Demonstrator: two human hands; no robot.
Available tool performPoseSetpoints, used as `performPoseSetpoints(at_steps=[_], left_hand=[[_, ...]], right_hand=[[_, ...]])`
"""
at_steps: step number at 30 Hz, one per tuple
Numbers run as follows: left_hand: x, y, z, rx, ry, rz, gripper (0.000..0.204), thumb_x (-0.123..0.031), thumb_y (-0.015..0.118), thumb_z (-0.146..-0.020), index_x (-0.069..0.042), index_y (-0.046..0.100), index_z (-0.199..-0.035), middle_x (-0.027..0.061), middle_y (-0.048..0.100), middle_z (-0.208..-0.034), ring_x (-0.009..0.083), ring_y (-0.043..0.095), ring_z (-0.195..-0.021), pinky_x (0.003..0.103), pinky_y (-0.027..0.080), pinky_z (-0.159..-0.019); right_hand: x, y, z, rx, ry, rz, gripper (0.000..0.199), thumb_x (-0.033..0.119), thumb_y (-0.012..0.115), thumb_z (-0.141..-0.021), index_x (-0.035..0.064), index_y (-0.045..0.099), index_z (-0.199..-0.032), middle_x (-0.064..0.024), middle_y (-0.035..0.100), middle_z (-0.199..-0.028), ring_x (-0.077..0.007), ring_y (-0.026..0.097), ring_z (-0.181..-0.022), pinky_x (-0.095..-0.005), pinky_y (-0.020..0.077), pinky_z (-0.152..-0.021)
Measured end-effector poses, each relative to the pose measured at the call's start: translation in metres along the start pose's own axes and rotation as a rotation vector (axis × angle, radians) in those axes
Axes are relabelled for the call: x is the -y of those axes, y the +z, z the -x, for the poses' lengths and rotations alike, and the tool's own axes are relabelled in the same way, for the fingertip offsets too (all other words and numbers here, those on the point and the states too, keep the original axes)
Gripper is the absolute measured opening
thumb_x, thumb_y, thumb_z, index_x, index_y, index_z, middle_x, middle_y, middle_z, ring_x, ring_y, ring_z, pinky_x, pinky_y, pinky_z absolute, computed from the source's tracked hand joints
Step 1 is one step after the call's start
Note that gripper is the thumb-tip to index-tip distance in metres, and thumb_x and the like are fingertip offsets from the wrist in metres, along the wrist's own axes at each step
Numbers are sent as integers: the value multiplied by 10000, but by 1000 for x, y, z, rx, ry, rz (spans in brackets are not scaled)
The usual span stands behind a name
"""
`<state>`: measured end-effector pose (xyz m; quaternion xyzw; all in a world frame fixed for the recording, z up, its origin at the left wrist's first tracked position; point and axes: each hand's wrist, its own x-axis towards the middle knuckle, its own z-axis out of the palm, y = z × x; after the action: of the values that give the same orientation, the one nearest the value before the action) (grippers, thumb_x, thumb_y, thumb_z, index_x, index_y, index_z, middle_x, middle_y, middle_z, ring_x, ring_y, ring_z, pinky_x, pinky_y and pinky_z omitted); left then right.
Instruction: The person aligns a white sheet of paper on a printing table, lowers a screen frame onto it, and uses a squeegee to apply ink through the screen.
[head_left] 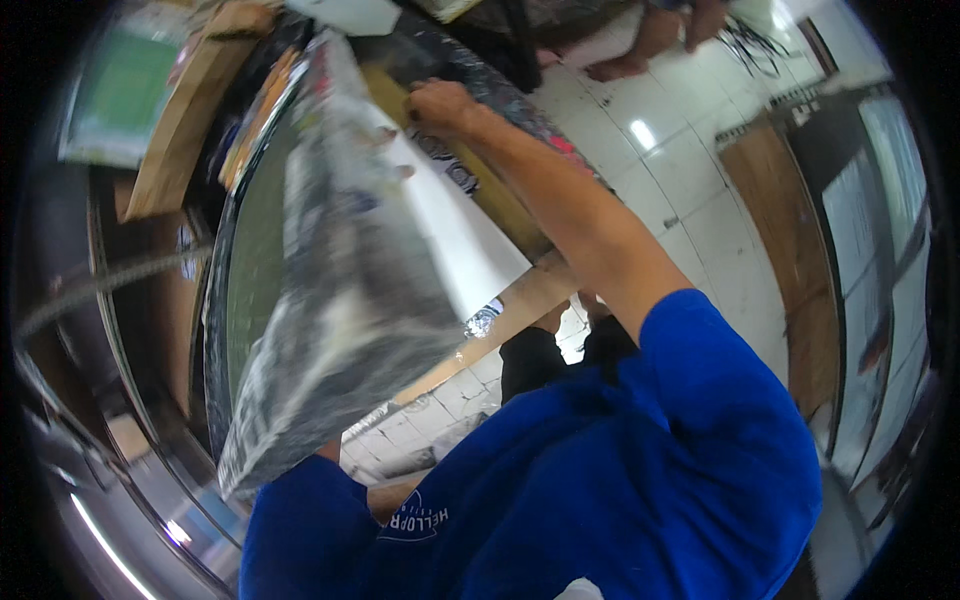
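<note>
By clear film (350, 280), right hand (440, 106) seemingly touches yellowish board (510, 222); left hidden

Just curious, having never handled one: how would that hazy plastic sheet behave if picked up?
The sheet is probably floppy, since it bends and wrinkles. It looks thin, so likely light for its size. Its glossy streaks suggest it may be slippery.

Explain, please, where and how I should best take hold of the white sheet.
Probably pinch the white sheet at its pointed near-right corner, coming from the person's right: that corner looks flat and uncovered, while translucent plastic film screens the sheet's left side.
</note>
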<state>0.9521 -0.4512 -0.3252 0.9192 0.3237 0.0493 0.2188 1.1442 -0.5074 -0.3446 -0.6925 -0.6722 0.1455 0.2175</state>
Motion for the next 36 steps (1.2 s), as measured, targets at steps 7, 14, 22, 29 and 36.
performPoseSetpoints(at_steps=[7, 14, 22, 29, 36], left_hand=[[-12, 0, 3, -10, 6, -31, 637, -83, 833, -577, 24, 577, -1151, 159, 550, -1237, 318, 511, -1172, 369, 401, -1022], [-12, -5, 9, -15, 0, -56, 622, -93, 829, -583, 20, 582, -1143, 159, 550, -1236, 325, 512, -1167, 373, 405, -1014], [-13, -4, -6, 5, -7, -36, 608, -98, 827, -586, 15, 587, -1134, 163, 548, -1240, 327, 510, -1167, 375, 406, -1009], [-5, 4, -5, -6, 12, 27, 633, -46, 833, -556, 31, 597, -1138, 165, 536, -1276, 319, 504, -1198, 369, 393, -1044], [-12, -6, 2, -1, -20, -48, 660, -8, 827, -569, 40, 582, -1180, 172, 534, -1288, 319, 498, -1216, 364, 391, -1050]], right_hand=[[-7, 2, -1, 52, -34, -13, 202, 138, 613, -765, 101, 686, -950, -137, 640, -1078, -337, 591, -1048, -417, 511, -861], [-7, -4, 7, 66, -140, -151, 218, 106, 598, -758, 81, 635, -971, -183, 668, -869, -377, 651, -856, -488, 516, -715], [-15, -5, 16, -15, -222, -421, 154, 61, 581, -740, 38, 582, -892, -205, 611, -778, -396, 612, -774, -459, 465, -672], [-16, -12, 26, 16, -196, -558, 208, 42, 571, -723, 23, 568, -930, -204, 598, -801, -390, 593, -786, -451, 442, -676], [-4, -36, 34, 116, -202, -664, 240, 26, 564, -738, 14, 565, -978, -193, 601, -804, -351, 595, -800, -438, 434, -696]])
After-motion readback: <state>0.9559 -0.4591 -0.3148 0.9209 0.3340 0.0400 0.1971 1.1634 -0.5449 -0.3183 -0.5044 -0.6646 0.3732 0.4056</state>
